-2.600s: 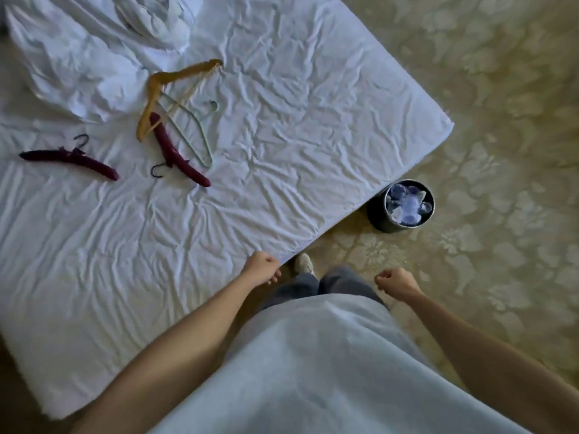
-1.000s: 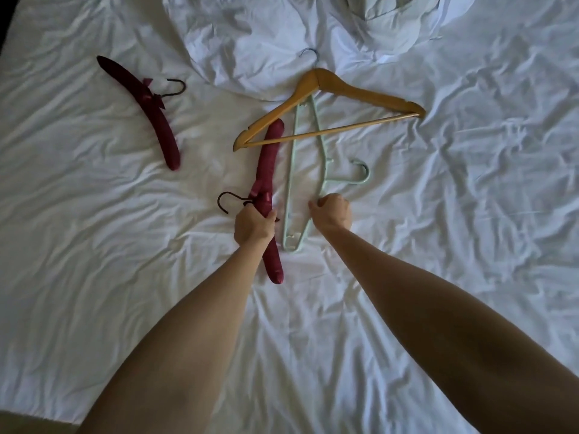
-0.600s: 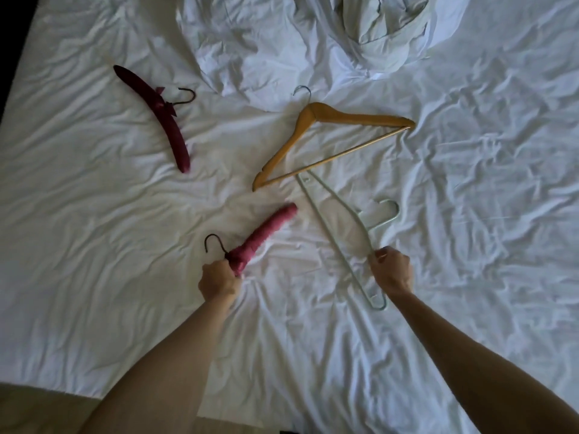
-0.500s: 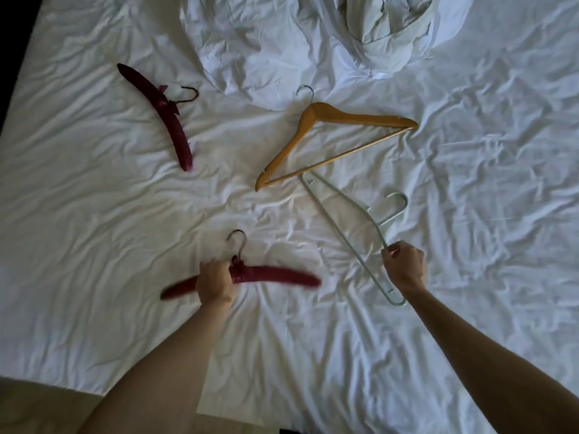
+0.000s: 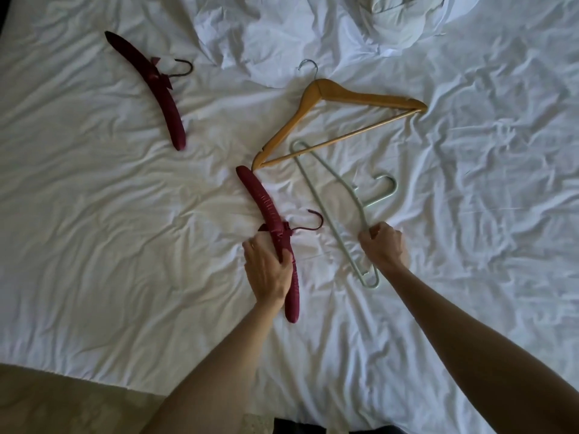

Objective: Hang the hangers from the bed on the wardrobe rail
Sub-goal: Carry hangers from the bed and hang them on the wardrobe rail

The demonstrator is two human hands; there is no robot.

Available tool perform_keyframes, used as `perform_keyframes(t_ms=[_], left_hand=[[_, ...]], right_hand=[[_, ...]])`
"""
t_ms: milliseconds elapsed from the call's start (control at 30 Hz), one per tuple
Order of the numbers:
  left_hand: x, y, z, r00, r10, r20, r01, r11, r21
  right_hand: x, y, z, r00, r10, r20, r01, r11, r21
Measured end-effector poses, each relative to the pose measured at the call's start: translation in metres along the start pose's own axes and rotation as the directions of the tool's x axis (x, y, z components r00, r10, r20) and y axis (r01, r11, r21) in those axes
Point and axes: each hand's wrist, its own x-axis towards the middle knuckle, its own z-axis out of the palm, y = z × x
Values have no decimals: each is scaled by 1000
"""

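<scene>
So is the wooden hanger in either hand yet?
No, the wooden hanger lies untouched on the sheet; the hands grip other hangers.

On the bed [image 5: 94,214] lie four hangers: two maroon padded ones [image 5: 150,86] [image 5: 266,211], one wooden [image 5: 338,120], one pale green [image 5: 338,211].

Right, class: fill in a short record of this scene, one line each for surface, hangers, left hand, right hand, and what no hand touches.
surface: wrinkled white bed sheet
hangers: four, all on the bed
left hand: grips the near padded burgundy fabric hanger
right hand: grips the thin pale green hanger
untouched: the far padded burgundy hanger; the wooden hanger with a metal hook, which overlaps the green hanger's far tip
</scene>
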Motion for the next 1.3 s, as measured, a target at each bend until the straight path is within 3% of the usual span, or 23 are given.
perform_keyframes(t_ms=[100,200,333,500,600,767,933,1133,1300], left_hand=[[-19,-2,10,973,-181,145,184,983,-2],[-11,8,25,964,-197,177,195,980,30],[-9,17,20,926,-291,239,284,957,64],[-56,18,-25,903,-240,357,274,960,-48],[-84,16,-58,884,-196,423,251,965,-78],[-108,28,-115,856,-210,473,313,938,-149],[-123,73,-182,859,-169,483,369,859,-355],[-144,128,-260,905,-23,425,287,770,-570],[-175,139,-321,949,55,312,188,695,-694]], right_hand=[[8,-12,9,999,-11,-39,15,994,111],[22,-21,15,993,-90,-72,101,979,175],[4,-21,11,992,-128,16,120,964,238],[-78,-3,-21,987,-100,125,20,851,524],[-133,-9,-59,988,-125,89,40,770,636],[-211,-39,-134,956,-289,-52,258,741,621],[-261,-65,-190,901,-423,-91,401,736,545],[-291,-97,-233,879,-452,-151,470,769,433],[-322,-127,-265,797,-594,-110,579,699,419]])
